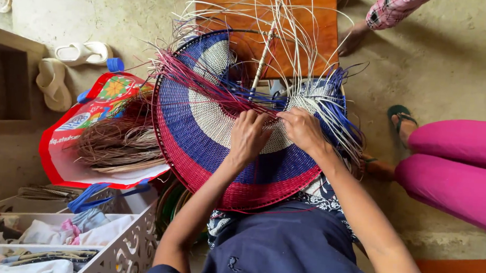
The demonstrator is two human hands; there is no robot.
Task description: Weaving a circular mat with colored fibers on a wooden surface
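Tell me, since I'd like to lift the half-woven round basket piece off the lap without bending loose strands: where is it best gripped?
Probably at the finished red rim of the woven disc, coming from the near, lap side. That edge looks tight and firm, while the far side bristles with loose pale strands and red strands. The left hand and right hand rest at the weaving edge.

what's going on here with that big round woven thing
A seated person is weaving a large round basket panel of red, blue and white bands, propped on their lap. Both the left hand and the right hand pinch strands at its upper edge, where loose pale, red and blue strips fan out unwoven. A red bag of dried fibres lies beside it.
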